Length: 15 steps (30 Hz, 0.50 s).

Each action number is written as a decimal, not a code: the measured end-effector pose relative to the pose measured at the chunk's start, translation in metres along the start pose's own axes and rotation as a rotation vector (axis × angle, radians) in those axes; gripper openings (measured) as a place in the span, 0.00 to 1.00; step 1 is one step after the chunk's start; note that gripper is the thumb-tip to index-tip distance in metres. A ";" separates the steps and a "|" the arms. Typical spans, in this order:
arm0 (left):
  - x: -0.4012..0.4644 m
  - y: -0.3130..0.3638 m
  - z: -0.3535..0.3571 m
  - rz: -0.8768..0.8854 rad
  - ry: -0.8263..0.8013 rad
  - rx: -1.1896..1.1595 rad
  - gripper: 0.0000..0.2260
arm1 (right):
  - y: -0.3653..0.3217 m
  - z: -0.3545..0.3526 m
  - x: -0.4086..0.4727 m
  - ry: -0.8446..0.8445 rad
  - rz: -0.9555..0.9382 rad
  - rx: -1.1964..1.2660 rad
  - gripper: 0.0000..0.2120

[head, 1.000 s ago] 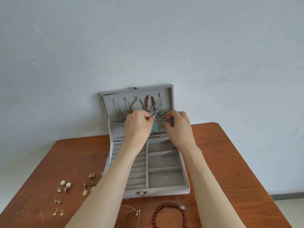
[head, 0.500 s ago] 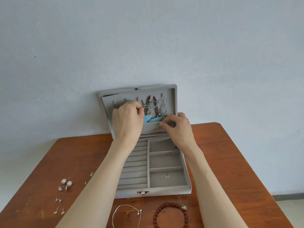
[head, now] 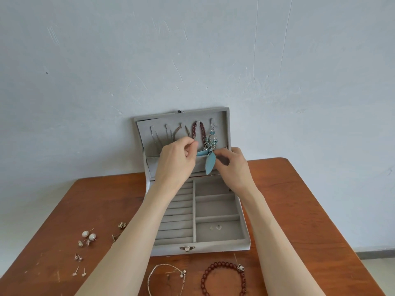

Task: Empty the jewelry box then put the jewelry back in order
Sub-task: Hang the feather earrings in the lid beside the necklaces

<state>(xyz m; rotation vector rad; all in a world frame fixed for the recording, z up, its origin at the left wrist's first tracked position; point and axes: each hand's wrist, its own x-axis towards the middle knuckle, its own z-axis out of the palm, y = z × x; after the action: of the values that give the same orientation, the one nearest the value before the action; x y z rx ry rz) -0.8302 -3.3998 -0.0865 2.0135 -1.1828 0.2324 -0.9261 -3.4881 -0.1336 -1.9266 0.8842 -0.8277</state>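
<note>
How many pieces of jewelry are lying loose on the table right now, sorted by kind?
Pearl stud earrings: 2
Other small earrings and studs: about 9, some partly hidden by the left arm
Silver chain bracelet: 1
Dark red bead bracelet: 1
Total: about 13

A single head-worn wide-angle view looks forward and down from the near edge of the wooden worktop (head: 299, 210), at about arm's length. It faces the far pale wall (head: 192, 50), which fills the upper half. The open grey jewelry box (head: 245, 246) sits centred, and both forearms enter from the bottom edge.
</note>
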 end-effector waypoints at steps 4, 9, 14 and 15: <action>0.002 0.007 0.003 0.029 -0.096 0.055 0.09 | 0.004 -0.003 0.001 0.005 -0.028 -0.006 0.12; -0.004 0.002 0.006 -0.040 -0.196 0.186 0.13 | 0.005 -0.004 0.002 -0.016 -0.015 -0.002 0.12; -0.010 -0.006 0.009 -0.087 -0.243 0.153 0.12 | 0.004 -0.006 0.002 -0.039 -0.007 0.010 0.12; -0.011 -0.006 0.010 -0.110 -0.265 0.124 0.12 | 0.003 -0.006 0.001 -0.041 -0.010 0.016 0.11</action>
<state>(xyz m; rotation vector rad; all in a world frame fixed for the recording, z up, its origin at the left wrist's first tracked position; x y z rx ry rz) -0.8340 -3.3980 -0.1020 2.2635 -1.2381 -0.0180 -0.9310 -3.4926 -0.1339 -1.9287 0.8413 -0.7959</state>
